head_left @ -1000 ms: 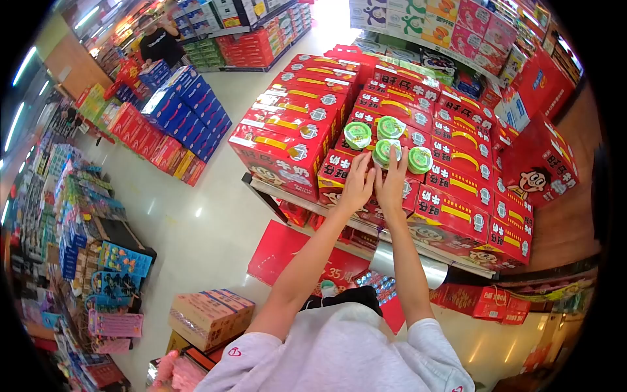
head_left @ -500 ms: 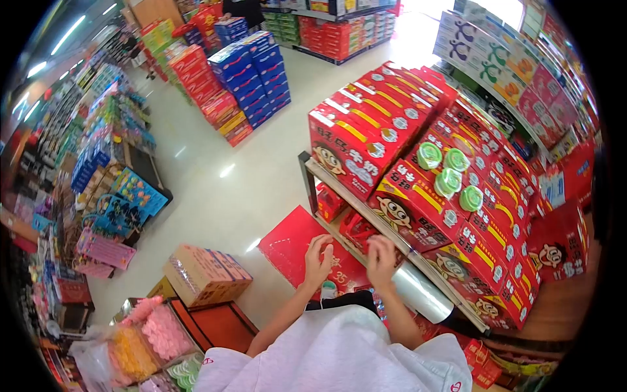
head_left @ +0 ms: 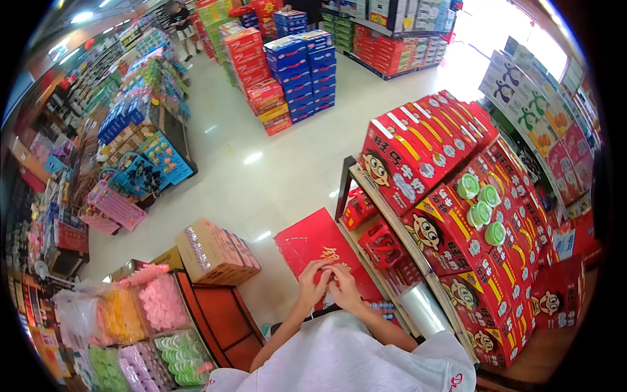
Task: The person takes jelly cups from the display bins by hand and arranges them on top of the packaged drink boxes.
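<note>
Both hands are held together in front of the body, above the red sheet (head_left: 304,245) on the floor. My left hand (head_left: 312,282) has its fingers curled and closed; what it holds, if anything, is too small to tell. Fingertips of my right hand (head_left: 343,286) are bent in against the left fingers. To the right, several green-lidded round tubs (head_left: 480,213) rest on top of stacked red milk cartons (head_left: 450,228), apart from both hands. A silver cylinder (head_left: 424,308) lies by the shelf edge at the right forearm.
A brown cardboard box (head_left: 212,251) stands at the left, beside a wooden bin (head_left: 222,320) of bagged pink, yellow and green goods. Blue cartons (head_left: 287,72) are stacked on the floor ahead. A person (head_left: 183,27) stands far off at the upper left.
The hands left the green-lidded tubs, drew back toward the body and came together. The view has turned left, so the red cartons now sit further right. Four-carton-stack contents look unchanged.
</note>
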`<state>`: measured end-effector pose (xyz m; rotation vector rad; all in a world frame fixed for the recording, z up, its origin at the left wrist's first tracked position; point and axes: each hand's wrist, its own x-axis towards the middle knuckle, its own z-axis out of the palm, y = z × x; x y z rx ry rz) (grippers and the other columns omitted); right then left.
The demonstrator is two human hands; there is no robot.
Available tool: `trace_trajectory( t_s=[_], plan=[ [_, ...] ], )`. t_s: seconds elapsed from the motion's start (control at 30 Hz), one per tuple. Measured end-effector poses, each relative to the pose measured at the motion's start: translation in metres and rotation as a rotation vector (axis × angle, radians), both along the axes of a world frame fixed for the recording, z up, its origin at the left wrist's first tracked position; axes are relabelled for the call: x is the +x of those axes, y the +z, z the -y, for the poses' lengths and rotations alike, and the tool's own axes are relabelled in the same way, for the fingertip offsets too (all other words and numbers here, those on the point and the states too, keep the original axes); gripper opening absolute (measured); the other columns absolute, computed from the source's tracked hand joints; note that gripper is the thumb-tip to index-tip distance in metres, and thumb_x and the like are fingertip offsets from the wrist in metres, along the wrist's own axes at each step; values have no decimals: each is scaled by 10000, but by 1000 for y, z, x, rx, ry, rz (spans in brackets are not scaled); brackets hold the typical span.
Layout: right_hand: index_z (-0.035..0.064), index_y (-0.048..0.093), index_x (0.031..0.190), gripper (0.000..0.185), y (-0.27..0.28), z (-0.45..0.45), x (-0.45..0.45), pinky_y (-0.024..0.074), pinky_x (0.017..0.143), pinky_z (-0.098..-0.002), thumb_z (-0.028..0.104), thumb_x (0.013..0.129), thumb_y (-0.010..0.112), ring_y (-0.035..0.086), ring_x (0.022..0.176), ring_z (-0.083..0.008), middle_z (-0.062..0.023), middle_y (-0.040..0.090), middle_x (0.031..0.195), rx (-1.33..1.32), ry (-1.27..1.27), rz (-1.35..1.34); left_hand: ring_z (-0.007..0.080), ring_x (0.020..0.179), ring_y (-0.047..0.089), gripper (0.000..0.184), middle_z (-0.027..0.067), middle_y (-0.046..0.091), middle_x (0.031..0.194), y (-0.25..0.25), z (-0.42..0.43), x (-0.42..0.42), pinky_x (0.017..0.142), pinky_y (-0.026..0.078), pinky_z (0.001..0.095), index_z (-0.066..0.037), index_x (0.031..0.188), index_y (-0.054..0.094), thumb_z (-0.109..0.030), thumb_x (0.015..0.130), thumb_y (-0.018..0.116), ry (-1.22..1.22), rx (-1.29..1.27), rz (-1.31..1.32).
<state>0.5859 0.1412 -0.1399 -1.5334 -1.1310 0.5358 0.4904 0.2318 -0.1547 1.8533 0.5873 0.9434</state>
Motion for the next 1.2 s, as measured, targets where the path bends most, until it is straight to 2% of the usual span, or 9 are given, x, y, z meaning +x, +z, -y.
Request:
trace_trajectory(
  t_s=[0.1, 0.17, 0.2, 0.4, 0.73, 0.8, 0.83, 1.03, 1.2],
  plan=[
    [-27, 553, 1122, 351, 0, -15, -16, 487, 802, -363, -62, 780, 487, 602, 937, -326, -192, 573, 1010, 27, 108, 6, 266, 931, 648, 221, 167, 654, 1000, 2, -4, -28, 812, 508, 340, 10, 1091, 637, -47, 881, 594, 65, -80, -88],
    [-21, 560, 1116, 331, -7, -20, -29, 461, 826, -369, -1, 787, 523, 586, 941, -303, -157, 584, 970, -95, 212, -123, 225, 915, 652, 216, 157, 675, 983, 4, -2, -48, 813, 499, 320, -3, 1090, 652, -52, 891, 584, 156, -120, -95],
    [-17, 555, 1134, 331, -5, -23, -36, 484, 793, -346, 6, 804, 534, 601, 934, -267, -143, 588, 967, -107, 238, -115, 218, 876, 669, 215, 160, 689, 963, 2, -3, -59, 786, 508, 313, 1, 1097, 650, -52, 900, 579, 174, -196, -94],
    [-16, 549, 1155, 330, -2, -39, -80, 508, 741, -302, -26, 825, 541, 609, 915, -200, -121, 590, 970, -78, 342, -218, 207, 848, 673, 216, 165, 689, 950, -2, -6, -109, 763, 518, 304, 18, 1103, 640, -27, 917, 541, 286, -122, -86],
    [-8, 542, 1184, 353, 0, -59, -147, 506, 793, -302, -47, 833, 533, 619, 944, -210, -128, 590, 1037, -119, 401, -208, 197, 861, 673, 277, 159, 686, 966, 8, -21, -180, 773, 524, 302, 18, 1184, 582, -5, 912, 535, 299, -55, -118],
    [-3, 535, 1198, 365, 3, -61, -158, 499, 799, -296, -35, 835, 549, 617, 955, -202, -126, 588, 1046, -150, 411, -179, 265, 889, 689, 273, 174, 683, 981, 10, -22, -190, 784, 534, 347, 1, 1177, 588, -24, 910, 540, 314, -131, -87],
    [-3, 535, 1198, 365, 6, -63, -164, 499, 799, -296, -35, 835, 549, 617, 955, -202, -126, 588, 1046, -147, 415, -174, 265, 889, 689, 273, 174, 683, 981, 10, -23, -197, 784, 534, 347, 1, 1177, 588, -24, 910, 540, 318, -127, -82],
    [1, 515, 1240, 384, 5, -58, -189, 498, 807, -288, -19, 858, 550, 612, 980, -176, -104, 585, 1095, -102, 446, -200, 251, 909, 691, 285, 164, 689, 998, 4, -23, -222, 819, 536, 332, 10, 1187, 567, -36, 905, 559, 291, -143, -51],
    [-15, 487, 1282, 400, 22, -62, -202, 497, 848, -300, 10, 889, 558, 610, 1012, -184, -118, 577, 1125, -236, 478, -251, 200, 891, 686, 232, 134, 692, 964, 23, -27, -235, 796, 540, 315, 19, 1124, 600, -25, 897, 577, 382, -151, 21]
  ],
)
